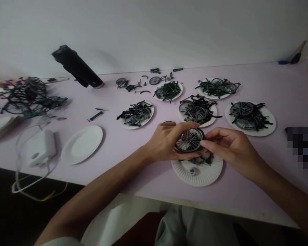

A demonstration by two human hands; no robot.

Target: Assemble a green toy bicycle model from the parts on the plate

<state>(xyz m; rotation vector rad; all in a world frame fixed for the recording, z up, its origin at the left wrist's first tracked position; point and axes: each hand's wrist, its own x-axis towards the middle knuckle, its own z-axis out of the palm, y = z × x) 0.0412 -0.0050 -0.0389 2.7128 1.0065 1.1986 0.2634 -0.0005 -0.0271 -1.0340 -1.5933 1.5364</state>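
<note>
Above a white paper plate near the table's front edge, my left hand grips a small spoked wheel, thumb and fingers around its rim. My right hand pinches the wheel's right edge between thumb and fingertips. Dark small parts and a small silvery piece lie on the plate below. Whether my right fingertips also hold a smaller part is hidden.
Behind my hands stand several plates of bicycle parts, including one plate at the right. On the left are a bare plate, a white adapter with cables, a black cylinder and piled model bicycles.
</note>
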